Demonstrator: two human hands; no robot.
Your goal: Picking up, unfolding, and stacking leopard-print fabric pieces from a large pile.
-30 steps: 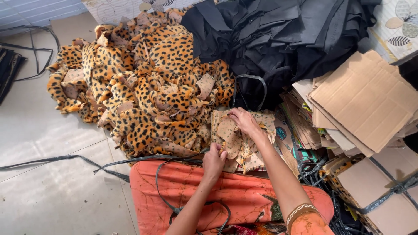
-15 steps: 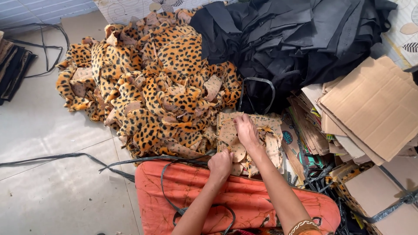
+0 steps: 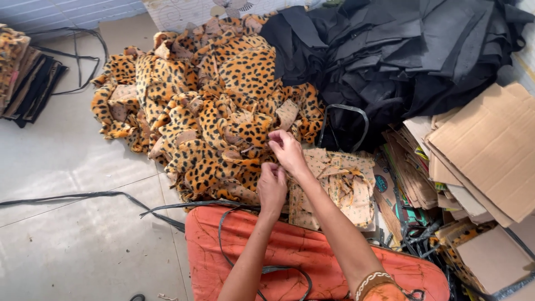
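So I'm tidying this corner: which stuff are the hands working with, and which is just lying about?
In use: left hand and right hand at the leopard-print pieces; tan pieces.
Lying about: black fabric, cardboard, black straps, orange cushion.

2 bare forearms in view, no sleeves on either as far as the frame shows. Left hand [image 3: 272,188] bare: no ring, no glove, no band on its wrist. Right hand [image 3: 288,150] bare too. Right arm wears 1 beaded bracelet [image 3: 372,278], pale beads in a looped pattern on an orange band, near the bottom edge.
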